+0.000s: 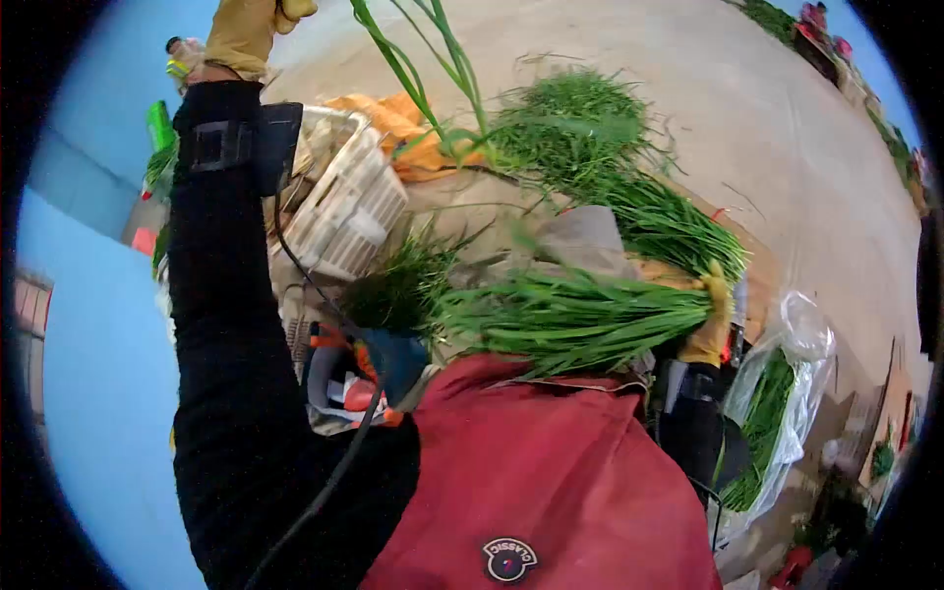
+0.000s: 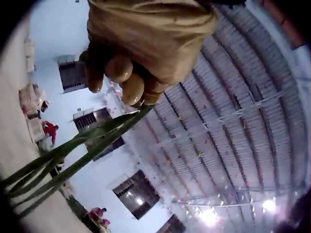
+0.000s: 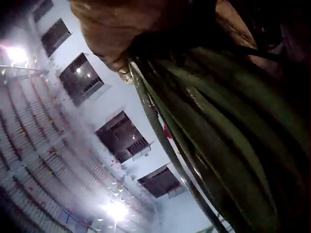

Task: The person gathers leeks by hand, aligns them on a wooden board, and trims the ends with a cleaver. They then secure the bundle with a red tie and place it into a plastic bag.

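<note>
My gloved left hand (image 1: 248, 34) is raised at the top left of the head view. In the left wrist view its curled fingers (image 2: 132, 90) pinch a few long green leaves (image 2: 80, 141), which stretch away to the lower left. My right hand (image 1: 710, 320), in a tan glove, grips one end of a thick bunch of long flat green leaves (image 1: 580, 320). The bunch lies crosswise before my red apron (image 1: 531, 472), its loose tips toward the left. Close up in the right wrist view, the leaf bases (image 3: 194, 116) fan out below the gloved fingers.
Another bunch of greens (image 1: 678, 226) and a loose green heap (image 1: 580, 113) lie on the floor ahead. A white plastic crate (image 1: 344, 202) stands at left beside orange cloth (image 1: 398, 123). On the right, clear plastic (image 1: 792, 393) wraps more greens. A blue wall (image 1: 98, 364) runs along the left.
</note>
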### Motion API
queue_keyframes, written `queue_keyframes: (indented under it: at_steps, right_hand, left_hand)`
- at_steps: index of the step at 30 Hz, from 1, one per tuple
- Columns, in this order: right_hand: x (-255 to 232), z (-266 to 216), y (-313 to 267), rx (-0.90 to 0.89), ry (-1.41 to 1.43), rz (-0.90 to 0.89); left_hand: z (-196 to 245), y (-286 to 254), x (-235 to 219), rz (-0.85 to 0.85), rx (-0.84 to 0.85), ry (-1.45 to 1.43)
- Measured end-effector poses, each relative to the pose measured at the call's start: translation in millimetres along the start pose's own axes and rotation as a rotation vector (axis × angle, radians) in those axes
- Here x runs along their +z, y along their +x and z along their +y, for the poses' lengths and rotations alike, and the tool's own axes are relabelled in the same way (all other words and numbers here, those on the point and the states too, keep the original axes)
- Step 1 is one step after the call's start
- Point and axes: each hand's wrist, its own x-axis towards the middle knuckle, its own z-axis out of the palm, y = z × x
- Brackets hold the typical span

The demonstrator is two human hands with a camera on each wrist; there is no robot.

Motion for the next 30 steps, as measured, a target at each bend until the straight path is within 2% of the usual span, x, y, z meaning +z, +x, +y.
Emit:
queue_keyframes:
  at_steps: [1, 2, 5, 6, 10, 13, 14, 16, 19, 21, 22, 25, 26, 28, 30]
  right_hand:
    - [8, 1, 0, -0.020, -0.021, -0.009]
    - [17, -2, -3, 0.035, 0.012, -0.035]
    - [38, -1, -10, 0.200, 0.015, -0.207]
    - [41, 5, -8, 0.234, 0.051, -0.245]
    - [54, 28, -14, 0.380, 0.216, -0.362]
    - [58, 35, -14, 0.432, 0.256, -0.400]
    - [61, 35, -13, 0.423, 0.278, -0.420]
    - [61, 33, -11, 0.418, 0.280, -0.417]
    - [57, 23, -12, 0.335, 0.359, -0.451]
    - [57, 16, -14, 0.272, 0.377, -0.460]
    - [53, 10, -16, 0.275, 0.424, -0.421]
    - [32, 0, -15, 0.231, 0.425, -0.363]
    - [30, -8, -17, 0.167, 0.406, -0.395]
    - [30, -17, -22, 0.100, 0.460, -0.472]
    - [26, -11, -20, 0.058, 0.448, -0.381]
  left_hand:
    - [8, 9, 9, -0.008, -0.067, -0.138]
    - [16, 17, 18, -0.019, -0.135, -0.275]
    - [51, 35, 58, -0.015, -0.025, -0.457]
    - [57, 49, 64, -0.070, -0.024, -0.416]
    - [104, 78, 105, -0.053, 0.087, -0.463]
    - [129, 99, 135, -0.077, 0.371, -0.333]
    - [140, 100, 141, -0.103, 0.370, -0.421]
    - [163, 92, 151, -0.072, 0.406, -0.424]
    - [147, 108, 144, -0.202, 0.309, -0.642]
    - [126, 100, 144, -0.030, 0.462, -0.161]
    - [117, 100, 141, -0.197, 0.355, -0.444]
    - [96, 75, 142, -0.195, 0.093, -0.687]
    - [104, 62, 140, -0.285, -0.031, -0.775]
    - [81, 34, 150, -0.161, 0.062, -0.622]
    - [66, 11, 141, -0.261, 0.041, -0.518]
